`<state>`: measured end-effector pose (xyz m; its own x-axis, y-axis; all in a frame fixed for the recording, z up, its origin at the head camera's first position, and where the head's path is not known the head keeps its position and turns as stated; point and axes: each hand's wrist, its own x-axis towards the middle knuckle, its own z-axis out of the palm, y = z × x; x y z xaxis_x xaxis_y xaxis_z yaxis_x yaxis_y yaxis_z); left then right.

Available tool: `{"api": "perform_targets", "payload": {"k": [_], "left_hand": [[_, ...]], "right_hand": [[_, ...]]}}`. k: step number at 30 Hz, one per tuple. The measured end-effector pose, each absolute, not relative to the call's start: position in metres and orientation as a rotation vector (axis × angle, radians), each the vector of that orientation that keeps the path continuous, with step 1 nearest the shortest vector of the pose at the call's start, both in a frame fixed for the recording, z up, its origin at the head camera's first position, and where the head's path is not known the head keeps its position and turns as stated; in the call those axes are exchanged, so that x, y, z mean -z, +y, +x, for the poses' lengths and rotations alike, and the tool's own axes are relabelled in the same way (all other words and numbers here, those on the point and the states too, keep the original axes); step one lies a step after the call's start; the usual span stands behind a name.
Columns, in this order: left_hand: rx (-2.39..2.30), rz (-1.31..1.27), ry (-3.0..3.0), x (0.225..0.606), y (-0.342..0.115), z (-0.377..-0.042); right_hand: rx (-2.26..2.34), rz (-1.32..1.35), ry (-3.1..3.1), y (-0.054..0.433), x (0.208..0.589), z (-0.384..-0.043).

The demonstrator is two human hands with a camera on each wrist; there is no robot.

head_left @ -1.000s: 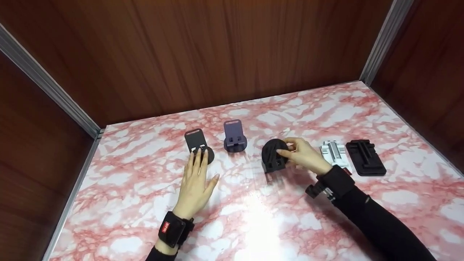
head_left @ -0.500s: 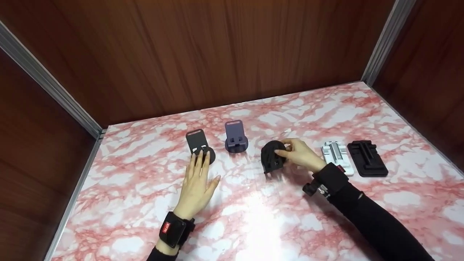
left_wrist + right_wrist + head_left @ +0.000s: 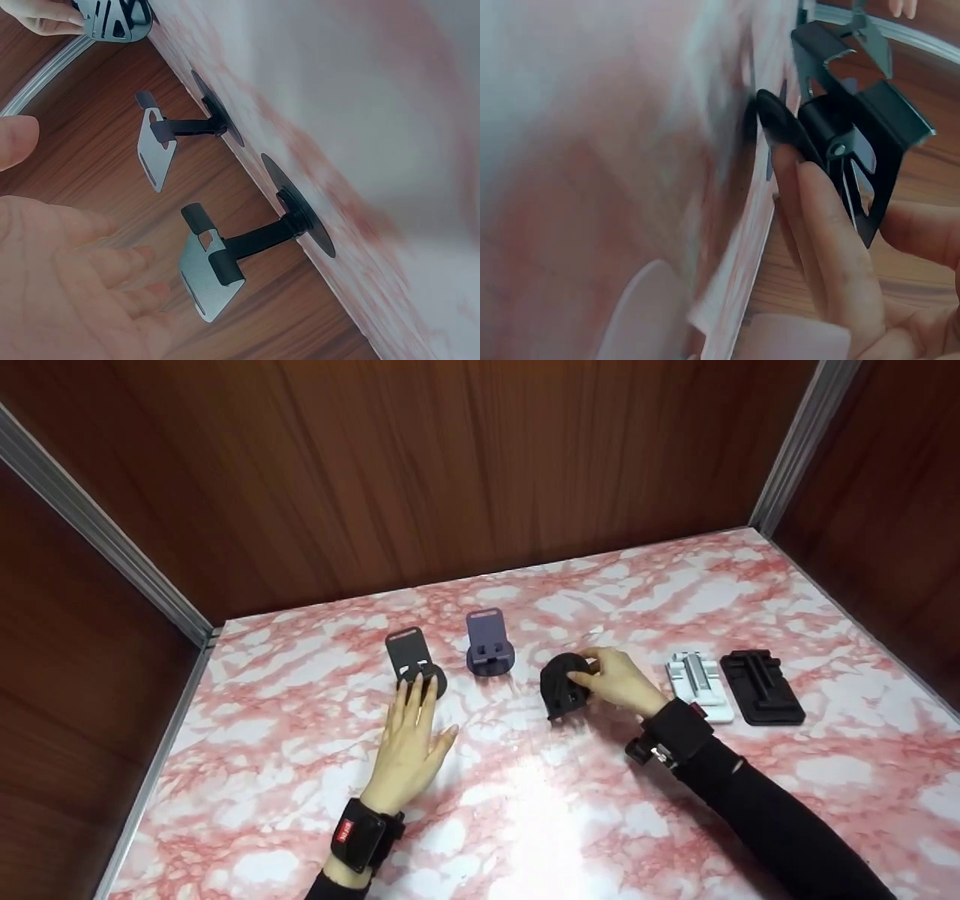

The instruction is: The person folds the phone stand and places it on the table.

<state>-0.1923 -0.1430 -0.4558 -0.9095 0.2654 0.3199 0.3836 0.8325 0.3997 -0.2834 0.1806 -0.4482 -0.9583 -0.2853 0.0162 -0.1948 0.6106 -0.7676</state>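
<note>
My right hand (image 3: 624,682) grips a black folding phone stand (image 3: 556,688), thumb on one side and fingers on the other. In the right wrist view, the held stand's hinged arm and cradle (image 3: 877,127) lie folded close to its round base (image 3: 778,118). My left hand (image 3: 407,746) is flat, fingers straight, its fingertips overlapping the lower part of a raised black phone stand (image 3: 407,649) in the head view. The left wrist view shows the palm (image 3: 60,277) apart from that stand's cradle. Beside it stands a raised purple phone stand (image 3: 486,631).
To the right of my right hand lie a white folded stand (image 3: 700,686) and a black folded stand (image 3: 763,688), both flat on the marbled table (image 3: 262,780). Wooden panels (image 3: 450,472) with metal edge strips close in the back and sides.
The stand in my right hand has tilted and shows a narrower outline. My right wrist has shifted slightly left. The left hand stays nearly where it was.
</note>
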Motion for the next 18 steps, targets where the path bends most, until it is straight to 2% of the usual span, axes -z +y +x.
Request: {"api": "perform_targets", "payload": {"k": [10,18], "left_hand": [[0.676,-0.514,-2.761,0.4548,-0.1422,-0.1910],[0.690,-0.512,-2.768,0.4546,-0.1416,-0.1904]], "right_hand": [[1.121,-0.513,2.869,0.1793,0.4474,-0.2836],[1.087,-0.480,2.868,0.1765,0.4468,-0.2850]]}}
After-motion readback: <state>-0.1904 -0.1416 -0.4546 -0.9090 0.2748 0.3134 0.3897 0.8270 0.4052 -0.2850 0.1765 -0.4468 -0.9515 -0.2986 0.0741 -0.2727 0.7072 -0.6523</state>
